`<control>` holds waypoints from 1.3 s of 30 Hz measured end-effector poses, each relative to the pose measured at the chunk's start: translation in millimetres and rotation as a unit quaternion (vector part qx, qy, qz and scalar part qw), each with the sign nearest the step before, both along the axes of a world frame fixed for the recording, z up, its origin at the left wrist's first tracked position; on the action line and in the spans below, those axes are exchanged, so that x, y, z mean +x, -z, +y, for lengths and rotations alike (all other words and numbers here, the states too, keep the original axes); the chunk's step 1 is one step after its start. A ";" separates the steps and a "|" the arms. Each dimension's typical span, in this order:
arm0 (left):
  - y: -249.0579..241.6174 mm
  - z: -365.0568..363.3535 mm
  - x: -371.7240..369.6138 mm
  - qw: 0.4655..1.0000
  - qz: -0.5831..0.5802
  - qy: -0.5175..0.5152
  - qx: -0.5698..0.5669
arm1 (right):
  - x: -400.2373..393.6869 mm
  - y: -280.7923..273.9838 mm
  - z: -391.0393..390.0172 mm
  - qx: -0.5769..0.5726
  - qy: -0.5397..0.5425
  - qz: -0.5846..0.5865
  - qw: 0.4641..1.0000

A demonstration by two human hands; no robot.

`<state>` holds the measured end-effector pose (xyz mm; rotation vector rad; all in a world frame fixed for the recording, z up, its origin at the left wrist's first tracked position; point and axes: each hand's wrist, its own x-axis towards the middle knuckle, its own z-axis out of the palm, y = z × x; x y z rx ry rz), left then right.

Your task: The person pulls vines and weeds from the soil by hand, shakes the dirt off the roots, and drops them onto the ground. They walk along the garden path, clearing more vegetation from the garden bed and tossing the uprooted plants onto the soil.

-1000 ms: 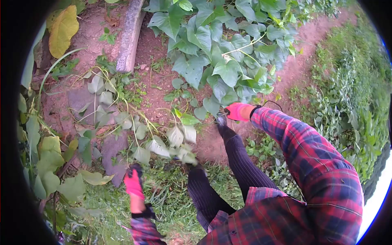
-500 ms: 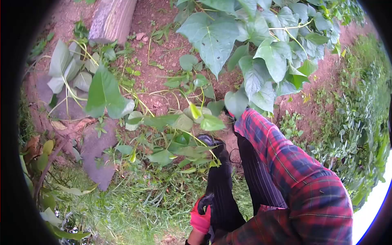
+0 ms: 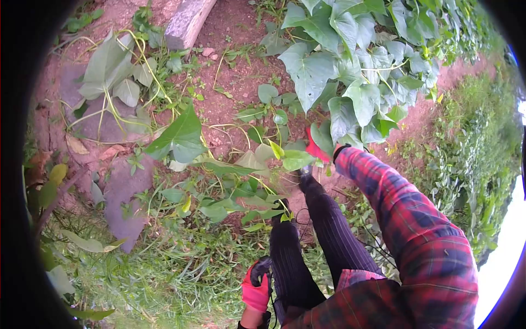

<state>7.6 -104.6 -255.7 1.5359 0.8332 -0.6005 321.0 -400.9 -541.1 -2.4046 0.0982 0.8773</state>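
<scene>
My right hand (image 3: 316, 147), in a red glove, reaches in under the heart-shaped leaves of a vine (image 3: 309, 68). Leaves cover most of its fingers, so its grip is hidden. My left hand (image 3: 256, 286) wears a red and black glove and hangs low beside my dark striped trouser leg (image 3: 296, 274). Its fingers are curled in, and what they hold, if anything, cannot be made out. A trailing stem with green leaves (image 3: 181, 137) runs across the soil in front of my feet.
A cut log (image 3: 187, 24) lies on the reddish soil at the top. Flat grey stones (image 3: 127, 203) sit at the left among dry leaves. Grass (image 3: 175, 274) grows along the bottom, with more weeds (image 3: 460, 159) at the right.
The view has shifted somewhat. My right glove, hidden before, now shows partly at the edge of the leaves. My left hand stays low beside my leg.
</scene>
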 end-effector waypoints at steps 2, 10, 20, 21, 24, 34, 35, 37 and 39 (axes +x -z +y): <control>13.0 1.7 -15.4 0.998 0.004 -0.042 -0.041 | 16.2 7.8 -13.1 -0.009 0.029 -0.055 0.998; 0.9 1.8 13.4 0.998 0.025 -0.046 -0.034 | 52.5 109.1 -3.9 -0.082 0.007 -0.170 0.982; 17.5 1.8 -7.4 0.998 -0.008 -0.043 -0.042 | 93.4 1.1 89.5 -0.032 0.111 -0.100 0.988; 20.1 0.6 -13.0 0.999 -0.002 -0.022 -0.033 | 101.2 26.8 87.2 -0.069 0.075 -0.034 0.994; 22.2 -7.0 -11.9 0.995 0.002 -0.061 -0.080 | 116.3 70.6 84.6 -0.161 -0.012 0.127 0.979; 20.0 -17.8 -2.2 0.997 0.012 -0.026 -0.075 | 97.2 85.9 76.6 -0.189 -0.121 0.040 0.974; 17.6 -16.8 0.3 0.998 0.018 0.006 -0.054 | 101.1 83.0 77.0 -0.184 -0.124 0.042 0.974; 17.1 -17.1 1.9 0.998 0.023 0.037 -0.034 | 107.4 82.1 77.9 -0.177 -0.131 0.047 0.974; 20.9 -18.0 -2.0 0.998 0.038 0.024 -0.039 | 112.7 78.9 74.9 -0.170 -0.138 0.042 0.975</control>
